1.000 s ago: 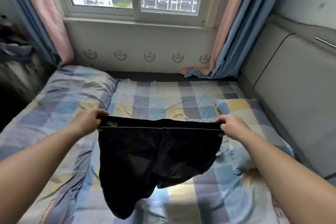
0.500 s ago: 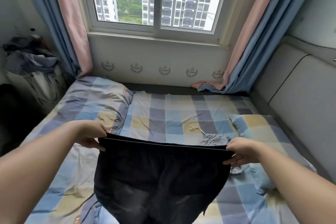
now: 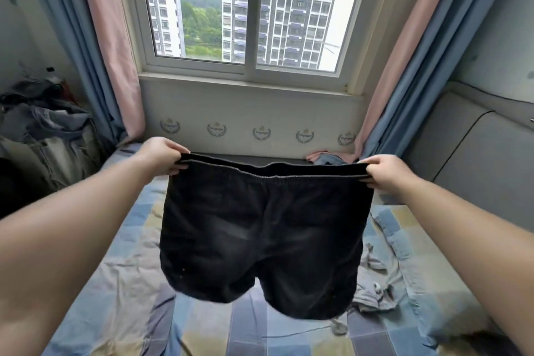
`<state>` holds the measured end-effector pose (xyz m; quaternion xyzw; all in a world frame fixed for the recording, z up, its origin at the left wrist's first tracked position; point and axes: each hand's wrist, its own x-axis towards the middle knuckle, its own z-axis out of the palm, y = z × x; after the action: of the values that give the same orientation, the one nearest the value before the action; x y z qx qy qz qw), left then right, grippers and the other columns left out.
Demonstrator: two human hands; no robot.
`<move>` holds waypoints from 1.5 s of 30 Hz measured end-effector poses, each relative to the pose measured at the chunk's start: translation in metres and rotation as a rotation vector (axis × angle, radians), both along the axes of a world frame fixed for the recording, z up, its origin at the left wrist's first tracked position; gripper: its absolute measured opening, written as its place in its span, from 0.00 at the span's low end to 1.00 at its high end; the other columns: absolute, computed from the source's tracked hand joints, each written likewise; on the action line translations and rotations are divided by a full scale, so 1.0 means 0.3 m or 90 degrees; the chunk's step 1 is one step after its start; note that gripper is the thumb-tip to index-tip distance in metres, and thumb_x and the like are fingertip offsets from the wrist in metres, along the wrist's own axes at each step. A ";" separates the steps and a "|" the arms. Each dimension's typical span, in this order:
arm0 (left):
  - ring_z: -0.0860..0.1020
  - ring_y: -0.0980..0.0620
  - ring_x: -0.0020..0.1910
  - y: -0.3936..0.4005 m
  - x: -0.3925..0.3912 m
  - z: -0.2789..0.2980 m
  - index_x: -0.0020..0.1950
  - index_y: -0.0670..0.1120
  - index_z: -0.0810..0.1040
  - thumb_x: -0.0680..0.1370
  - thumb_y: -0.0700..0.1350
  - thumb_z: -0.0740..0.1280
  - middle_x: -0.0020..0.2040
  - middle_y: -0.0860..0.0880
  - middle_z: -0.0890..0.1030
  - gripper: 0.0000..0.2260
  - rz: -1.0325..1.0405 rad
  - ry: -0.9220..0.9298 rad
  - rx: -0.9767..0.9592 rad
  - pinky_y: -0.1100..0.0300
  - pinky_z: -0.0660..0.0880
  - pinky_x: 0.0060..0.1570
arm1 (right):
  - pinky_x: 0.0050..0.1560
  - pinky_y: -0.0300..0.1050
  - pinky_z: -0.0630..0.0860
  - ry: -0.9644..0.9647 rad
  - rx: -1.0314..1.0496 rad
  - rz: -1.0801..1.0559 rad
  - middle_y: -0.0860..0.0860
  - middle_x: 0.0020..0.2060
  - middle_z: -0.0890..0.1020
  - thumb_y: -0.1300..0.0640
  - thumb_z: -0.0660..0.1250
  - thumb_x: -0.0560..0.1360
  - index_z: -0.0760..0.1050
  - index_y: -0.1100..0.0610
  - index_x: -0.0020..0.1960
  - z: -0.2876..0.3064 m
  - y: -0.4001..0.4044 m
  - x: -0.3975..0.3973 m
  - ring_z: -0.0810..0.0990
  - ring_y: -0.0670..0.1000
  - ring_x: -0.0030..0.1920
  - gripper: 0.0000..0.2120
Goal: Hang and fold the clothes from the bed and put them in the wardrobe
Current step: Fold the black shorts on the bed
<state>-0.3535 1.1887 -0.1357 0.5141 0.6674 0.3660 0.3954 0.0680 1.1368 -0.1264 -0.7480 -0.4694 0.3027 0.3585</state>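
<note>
Fingers point(image 3: 179, 150) of the left hand point(image 3: 161, 157) curl over one end of the waistband of the black shorts point(image 3: 260, 237), and fingers point(image 3: 368, 180) of the right hand point(image 3: 387, 173) pinch the other end, so both hands grasp the garment and stretch its elastic top between them

Largest in view, the bed point(image 3: 121, 277) lies below under a checked blue, grey and yellow cover, its far edge against the wall under the window point(image 3: 248, 9). Blue and pink curtains point(image 3: 95, 37) hang at both sides of the window, the right pair trailing onto the bed's far corner. A padded grey headboard point(image 3: 474, 159) runs along the right side. A heap of dark and grey clothes point(image 3: 43, 124) sits off the bed at the left.

The black shorts hang in the air above the middle of the bed, waistband up, both legs dangling clear of the cover. A crumpled grey garment point(image 3: 375, 286) lies on the bed just right of and behind the shorts' right leg
</note>
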 end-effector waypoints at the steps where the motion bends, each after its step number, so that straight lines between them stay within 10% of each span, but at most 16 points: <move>1: 0.79 0.61 0.24 0.014 0.001 0.021 0.52 0.41 0.79 0.78 0.31 0.53 0.48 0.41 0.80 0.16 0.003 -0.005 0.025 0.68 0.77 0.30 | 0.50 0.51 0.79 -0.018 0.029 -0.003 0.58 0.48 0.81 0.70 0.53 0.74 0.79 0.59 0.52 0.022 0.013 0.009 0.80 0.56 0.45 0.18; 9: 0.80 0.41 0.47 -0.047 0.019 -0.131 0.55 0.39 0.82 0.74 0.30 0.57 0.48 0.42 0.82 0.17 -0.043 0.135 0.119 0.55 0.79 0.51 | 0.49 0.49 0.77 -0.158 0.064 0.019 0.54 0.54 0.81 0.69 0.56 0.73 0.77 0.55 0.61 -0.110 -0.062 0.080 0.78 0.53 0.45 0.22; 16: 0.78 0.46 0.59 -0.320 0.065 -0.768 0.57 0.42 0.83 0.73 0.31 0.66 0.62 0.46 0.78 0.15 -0.372 0.522 0.028 0.56 0.72 0.61 | 0.44 0.42 0.69 -0.323 -0.202 0.226 0.54 0.58 0.81 0.65 0.60 0.74 0.79 0.53 0.60 -0.745 -0.350 0.084 0.77 0.55 0.55 0.18; 29: 0.73 0.48 0.63 -0.839 0.138 -1.708 0.60 0.50 0.80 0.75 0.34 0.60 0.66 0.49 0.73 0.19 -0.502 0.605 -0.375 0.53 0.71 0.62 | 0.52 0.47 0.74 -0.337 -0.510 0.503 0.55 0.60 0.75 0.55 0.60 0.77 0.75 0.50 0.64 -1.769 -0.805 0.057 0.76 0.57 0.57 0.16; 41: 0.77 0.43 0.52 -1.041 0.189 -1.907 0.49 0.43 0.82 0.73 0.34 0.61 0.52 0.42 0.81 0.12 -0.561 0.579 -0.565 0.58 0.73 0.46 | 0.56 0.44 0.74 -0.268 -0.669 0.655 0.48 0.57 0.82 0.52 0.62 0.74 0.80 0.49 0.56 -2.005 -0.944 0.115 0.78 0.53 0.57 0.13; 45: 0.77 0.44 0.57 -1.052 0.196 -1.928 0.57 0.39 0.80 0.74 0.37 0.66 0.58 0.42 0.80 0.13 -0.515 0.522 -0.571 0.57 0.72 0.56 | 0.57 0.45 0.73 -0.315 -0.671 0.711 0.48 0.58 0.81 0.44 0.61 0.76 0.78 0.50 0.60 -2.026 -0.923 0.117 0.77 0.53 0.59 0.17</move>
<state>-0.2946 0.8730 -0.7139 0.6047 0.6054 -0.3396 0.3906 0.1031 0.8600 -0.7343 -0.5193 -0.6352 0.4441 -0.3600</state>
